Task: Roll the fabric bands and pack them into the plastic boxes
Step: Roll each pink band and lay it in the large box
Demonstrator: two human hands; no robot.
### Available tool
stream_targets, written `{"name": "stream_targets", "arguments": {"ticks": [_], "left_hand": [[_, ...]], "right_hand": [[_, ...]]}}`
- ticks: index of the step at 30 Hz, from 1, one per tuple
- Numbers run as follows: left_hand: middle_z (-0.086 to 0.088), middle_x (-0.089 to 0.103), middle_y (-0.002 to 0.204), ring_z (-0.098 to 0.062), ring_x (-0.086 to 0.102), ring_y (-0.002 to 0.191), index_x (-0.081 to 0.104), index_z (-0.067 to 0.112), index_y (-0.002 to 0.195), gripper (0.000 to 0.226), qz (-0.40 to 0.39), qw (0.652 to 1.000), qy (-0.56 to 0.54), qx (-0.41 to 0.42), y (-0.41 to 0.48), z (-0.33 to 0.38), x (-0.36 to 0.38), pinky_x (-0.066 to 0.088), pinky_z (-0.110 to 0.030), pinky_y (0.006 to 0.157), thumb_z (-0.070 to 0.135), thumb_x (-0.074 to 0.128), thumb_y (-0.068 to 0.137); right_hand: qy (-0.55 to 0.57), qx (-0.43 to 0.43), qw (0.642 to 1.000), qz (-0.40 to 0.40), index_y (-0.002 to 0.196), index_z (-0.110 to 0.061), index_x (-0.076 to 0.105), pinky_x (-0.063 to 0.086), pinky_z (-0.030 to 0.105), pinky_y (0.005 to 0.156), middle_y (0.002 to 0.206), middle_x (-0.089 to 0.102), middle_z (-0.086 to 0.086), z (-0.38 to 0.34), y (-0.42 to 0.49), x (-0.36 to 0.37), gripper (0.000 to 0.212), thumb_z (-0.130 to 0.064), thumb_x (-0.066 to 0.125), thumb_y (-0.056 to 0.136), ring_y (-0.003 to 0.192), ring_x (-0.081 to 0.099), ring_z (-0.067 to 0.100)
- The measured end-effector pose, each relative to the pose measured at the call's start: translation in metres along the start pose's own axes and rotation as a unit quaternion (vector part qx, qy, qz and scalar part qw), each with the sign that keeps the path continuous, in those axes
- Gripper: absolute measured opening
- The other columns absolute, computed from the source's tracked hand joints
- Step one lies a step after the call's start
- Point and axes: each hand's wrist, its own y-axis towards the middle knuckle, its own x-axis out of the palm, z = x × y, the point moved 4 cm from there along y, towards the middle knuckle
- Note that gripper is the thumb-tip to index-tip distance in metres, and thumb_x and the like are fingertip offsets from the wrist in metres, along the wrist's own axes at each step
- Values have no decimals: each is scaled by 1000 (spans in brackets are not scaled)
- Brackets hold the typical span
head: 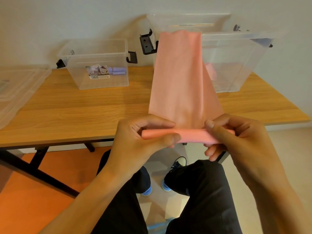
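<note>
A plain off-white wall [67,17] stands behind a light wood-grain surface [76,112] on black metal legs [42,173]. Beneath it, orange flooring [33,208] at the left gives way to pale beige flooring [278,149] at the right.

I can read nothing clearly: the sticker [98,72] on the far left plastic box [109,81] carries a barcode and print, all too blurred.

1 camera rides on my head, facing forward and down, close above my left hand [135,137] and right hand [239,137], the table [84,107] just beyond.
</note>
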Motion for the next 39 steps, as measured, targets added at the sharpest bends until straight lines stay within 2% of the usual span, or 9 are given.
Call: {"name": "stream_targets", "arguments": {"ticks": [5, 8, 13, 19, 22, 25, 27, 34, 39], "left_hand": [[-13, 74, 70, -27, 73, 59, 76, 5, 84, 12, 28, 998, -48, -16, 0, -4, 7, 56, -25, 52, 12, 77, 75], [-14, 75, 73, -29, 74, 61, 75, 3, 87, 19, 27, 998, -50, -29, 0, -5, 6, 58, -26, 53, 17, 76, 75], [-9, 78, 87, -29, 76, 74, 76, 6, 95, 28, 14, 999, -39, -29, 5, -5, 4, 61, -27, 64, 13, 81, 68], [-14, 75, 74, -28, 75, 65, 75, 0, 89, 19, 16, 999, -38, -30, 7, -8, 7, 58, -25, 56, 12, 77, 75], [-13, 76, 76, -28, 75, 67, 74, 1, 90, 23, 17, 998, -34, -42, 8, -9, 7, 60, -27, 59, 17, 77, 74], [-7, 77, 88, -29, 76, 79, 78, 10, 95, 30, 7, 999, -20, -40, 10, -10, 4, 63, -40, 75, 19, 89, 69], [-6, 78, 89, -30, 76, 79, 80, 18, 93, 27, 0, 999, -1, -34, 11, -11, 4, 61, -46, 80, 17, 91, 68], [-12, 76, 75, -29, 75, 65, 75, 3, 87, 17, 24, 998, -37, -43, 9, -11, 9, 58, -25, 55, 15, 76, 75], [-9, 77, 86, -28, 76, 76, 76, 6, 93, 26, 0, 999, -33, -42, 9, -9, 8, 62, -31, 65, 18, 80, 70]], "right_hand": [[15, 14, 999, -36, 101, -10, 73, 58, 25, 58, 86, 76, 11, 0, 2, 3, 36, -22, 77, 67, 71, 74, 23], [5, 11, 999, -35, 89, -4, 74, 58, 24, 58, 75, 74, 12, 3, 4, 2, 23, -15, 77, 70, 64, 73, 21], [18, 41, 999, -14, 80, -3, 74, 55, 25, 50, 66, 70, 17, 9, 7, 2, 22, -24, 73, 74, 52, 67, 23], [-3, 28, 999, -28, 100, -14, 76, 61, 32, 65, 95, 76, 9, 8, 15, 3, 36, -21, 81, 65, 78, 75, 22], [-10, 19, 1000, -22, 86, -10, 77, 61, 40, 66, 83, 76, 12, 10, 16, 3, 22, -21, 80, 67, 70, 74, 24], [-3, 21, 1000, -10, 84, -4, 76, 58, 26, 56, 72, 74, 15, 11, 15, 0, 22, -22, 77, 71, 62, 73, 23], [-5, 29, 1000, -3, 84, -3, 76, 57, 24, 54, 71, 73, 15, 12, 14, -1, 26, -25, 77, 72, 59, 72, 24], [-8, 30, 999, -38, 100, -12, 76, 61, 27, 66, 93, 77, 8, 12, 14, 0, 35, -21, 82, 66, 82, 76, 21], [3, 33, 999, -8, 86, -4, 76, 59, 26, 59, 75, 74, 13, 14, 14, -4, 21, -20, 77, 73, 63, 72, 24]]}}
